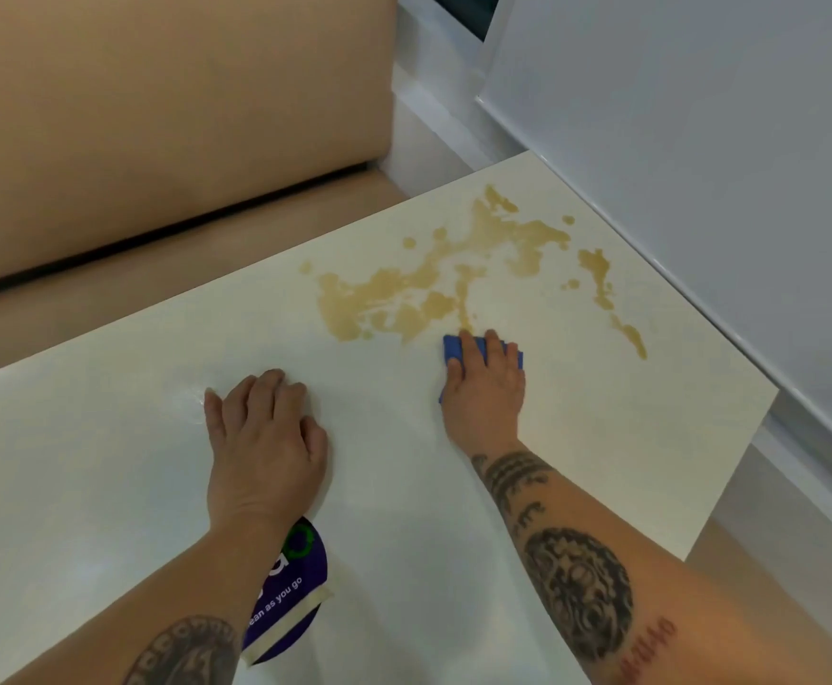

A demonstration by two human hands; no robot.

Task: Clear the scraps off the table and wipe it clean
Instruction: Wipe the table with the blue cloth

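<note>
A wide yellow-brown spill (434, 284) spreads over the far right part of the pale table (108, 437). My right hand (485, 388) lies flat on a folded blue cloth (453, 349), pressing it onto the table at the near edge of the spill. Only the cloth's far corners show past my fingers. My left hand (263, 437) rests palm down on the bare tabletop to the left, fingers straight, holding nothing.
A round purple sticker (300, 575) held by tape lies under my left forearm. A tan upholstered bench (157, 116) runs behind the table. A grey-white wall panel (700, 140) stands along the table's right edge, which drops to the floor.
</note>
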